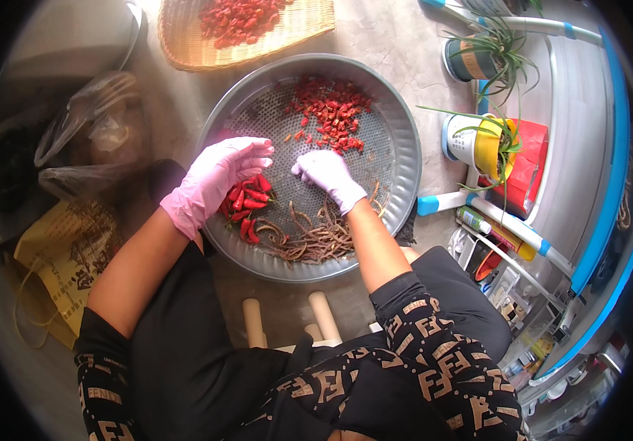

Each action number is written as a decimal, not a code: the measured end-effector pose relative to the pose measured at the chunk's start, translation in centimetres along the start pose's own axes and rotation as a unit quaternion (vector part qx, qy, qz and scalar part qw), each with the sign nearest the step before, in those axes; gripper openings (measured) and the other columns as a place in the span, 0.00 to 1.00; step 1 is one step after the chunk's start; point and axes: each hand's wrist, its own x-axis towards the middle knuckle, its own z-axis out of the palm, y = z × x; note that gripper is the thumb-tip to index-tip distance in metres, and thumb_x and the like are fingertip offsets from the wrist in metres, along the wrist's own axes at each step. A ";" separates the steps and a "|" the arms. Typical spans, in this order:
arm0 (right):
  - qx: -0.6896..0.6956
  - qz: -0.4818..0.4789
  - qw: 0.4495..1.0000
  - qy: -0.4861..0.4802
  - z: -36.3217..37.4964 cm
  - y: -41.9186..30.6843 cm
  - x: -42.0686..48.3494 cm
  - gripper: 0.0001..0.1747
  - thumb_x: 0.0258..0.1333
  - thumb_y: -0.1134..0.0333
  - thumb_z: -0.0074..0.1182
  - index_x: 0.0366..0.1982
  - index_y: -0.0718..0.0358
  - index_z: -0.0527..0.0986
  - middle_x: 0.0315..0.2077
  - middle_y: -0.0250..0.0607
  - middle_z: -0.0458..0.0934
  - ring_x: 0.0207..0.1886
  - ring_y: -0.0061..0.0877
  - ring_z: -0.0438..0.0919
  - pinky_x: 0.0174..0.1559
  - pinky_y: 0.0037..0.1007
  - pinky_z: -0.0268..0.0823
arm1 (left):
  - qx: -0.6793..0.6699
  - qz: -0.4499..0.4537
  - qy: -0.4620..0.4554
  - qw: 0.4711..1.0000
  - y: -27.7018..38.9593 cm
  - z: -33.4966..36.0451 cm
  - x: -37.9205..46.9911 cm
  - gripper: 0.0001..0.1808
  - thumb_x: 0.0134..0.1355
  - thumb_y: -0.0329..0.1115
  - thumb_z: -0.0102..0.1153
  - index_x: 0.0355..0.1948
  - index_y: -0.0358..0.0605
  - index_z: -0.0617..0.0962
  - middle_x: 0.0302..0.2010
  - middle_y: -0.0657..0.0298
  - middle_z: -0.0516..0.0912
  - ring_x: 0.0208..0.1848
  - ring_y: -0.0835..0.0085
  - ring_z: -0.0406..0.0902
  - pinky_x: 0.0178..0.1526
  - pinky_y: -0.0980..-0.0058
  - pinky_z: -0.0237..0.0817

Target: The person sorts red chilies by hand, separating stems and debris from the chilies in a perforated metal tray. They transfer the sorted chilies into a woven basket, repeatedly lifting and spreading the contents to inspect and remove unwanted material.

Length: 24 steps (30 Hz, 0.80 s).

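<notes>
A round grey metal pan (411,165) with a perforated base lies before me. My left hand (222,171), in a pink glove, is over its left side with fingers extended; its palm is partly hidden, so I cannot tell whether it holds anything. Just below it lie whole red chillies (250,199) with green stems. My right hand (324,172), in a pale pink glove, has curled fingers over the pan's middle; what is inside them is hidden. Beyond it are cut red chilli pieces (330,113). Brown, thin, twisted strands (322,240) lie along the near side, partly under my right wrist.
A wicker basket (176,47) with red pieces stands beyond the pan. Potted plants (473,58) and a white-and-blue rack frame (506,220) are on the right. A clear plastic bag (82,132) and a yellow paper bag (68,259) lie left. Pale stool legs (324,317) show below.
</notes>
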 end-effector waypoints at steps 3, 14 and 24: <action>0.016 -0.056 0.985 0.160 -4.0 1.1 0.7 0.14 0.56 0.58 0.50 0.34 0.52 0.85 0.36 0.36 0.85 0.40 0.28 0.83 0.47 0.30 0.73 | 0.002 -0.005 0.005 1.000 0.0 -0.2 -0.1 0.17 0.71 0.38 0.52 0.54 0.39 0.79 0.51 0.61 0.83 0.50 0.74 0.81 0.54 0.76 0.71; 0.127 0.081 0.988 -0.014 -6.1 2.8 -0.5 0.22 0.68 0.57 0.47 0.28 0.63 0.84 0.24 0.33 0.85 0.27 0.20 0.81 0.37 0.25 0.74 | -0.014 0.001 -0.011 1.000 -0.1 -0.3 0.0 0.17 0.71 0.38 0.52 0.54 0.39 0.79 0.50 0.61 0.83 0.49 0.74 0.81 0.54 0.75 0.71; 0.392 0.216 0.838 0.313 -7.3 7.0 -1.6 0.21 0.69 0.56 0.43 0.42 0.65 0.80 0.23 0.34 0.77 0.20 0.23 0.78 0.19 0.22 0.69 | -0.015 -0.001 -0.015 1.000 0.3 -0.1 0.2 0.16 0.71 0.37 0.53 0.53 0.38 0.79 0.50 0.61 0.84 0.48 0.74 0.81 0.53 0.76 0.72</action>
